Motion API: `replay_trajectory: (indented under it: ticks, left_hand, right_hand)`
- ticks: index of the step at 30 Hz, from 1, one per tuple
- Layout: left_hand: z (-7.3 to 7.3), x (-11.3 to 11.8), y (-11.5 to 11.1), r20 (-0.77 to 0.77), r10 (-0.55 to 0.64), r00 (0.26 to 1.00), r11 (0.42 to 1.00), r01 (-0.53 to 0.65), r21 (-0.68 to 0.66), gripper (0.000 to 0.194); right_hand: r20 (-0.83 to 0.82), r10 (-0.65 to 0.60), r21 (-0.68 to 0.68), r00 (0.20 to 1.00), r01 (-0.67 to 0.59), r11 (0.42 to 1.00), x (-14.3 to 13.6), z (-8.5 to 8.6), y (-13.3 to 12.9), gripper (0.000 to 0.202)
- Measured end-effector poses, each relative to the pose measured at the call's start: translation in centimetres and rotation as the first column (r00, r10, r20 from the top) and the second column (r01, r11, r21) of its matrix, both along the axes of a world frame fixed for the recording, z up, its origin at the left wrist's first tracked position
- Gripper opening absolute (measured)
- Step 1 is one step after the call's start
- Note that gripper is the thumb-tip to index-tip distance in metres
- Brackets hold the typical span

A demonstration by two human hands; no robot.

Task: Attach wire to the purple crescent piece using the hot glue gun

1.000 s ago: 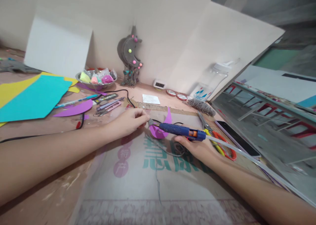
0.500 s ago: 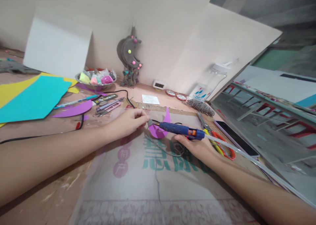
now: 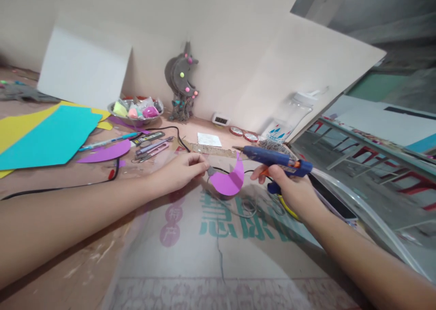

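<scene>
Left hand (image 3: 187, 170): fingers pinching the gray tip (image 3: 211, 170) of the purple crescent (image 3: 230, 184), as before
Purple crescent: just right of those fingers, now mostly uncovered
Right hand (image 3: 293, 189): fingers wrapped around the glue gun (image 3: 267, 156)
Glue gun: pulled up and right, its nozzle apart from the left fingers, no longer beside the gray tip

Two bare forearms (image 3: 112, 201), bare fingers (image 3: 201, 166).

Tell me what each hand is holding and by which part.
The right hand grips the blue glue gun by its handle; the left hand pinches the purple crescent by its grey end.
</scene>
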State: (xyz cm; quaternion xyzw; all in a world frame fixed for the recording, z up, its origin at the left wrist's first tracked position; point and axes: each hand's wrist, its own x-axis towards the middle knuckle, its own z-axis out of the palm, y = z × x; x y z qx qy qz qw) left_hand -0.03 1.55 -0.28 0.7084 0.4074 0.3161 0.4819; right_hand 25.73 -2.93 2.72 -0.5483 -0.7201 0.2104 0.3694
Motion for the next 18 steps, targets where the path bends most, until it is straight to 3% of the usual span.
replay_trajectory:
  ticks: [4,8,12,18]
  left_hand:
    - [-0.6,0.0,0.2,0.022,0.000,1.000,1.000,0.001,-0.030,0.020]
    - [-1.2,0.0,0.4,0.061,-0.042,0.997,0.999,0.042,0.003,0.021]
    - [-1.7,0.1,0.7,0.095,-0.041,0.995,0.999,0.040,0.010,0.021]
    - [-1.7,0.3,0.7,0.099,-0.009,0.995,1.000,0.007,0.024,0.019]
  right_hand:
    - [-0.155,-0.067,0.056,0.986,0.077,0.995,1.2,0.8,1.0,0.032]
    - [-0.007,-0.166,0.020,0.986,0.166,0.986,1.9,1.6,3.3,0.034]
    - [0.193,-0.144,-0.030,0.971,0.152,0.988,1.1,1.9,7.9,0.040]
    - [0.204,-0.165,-0.047,0.965,0.178,0.983,-1.7,-0.3,15.3,0.032]
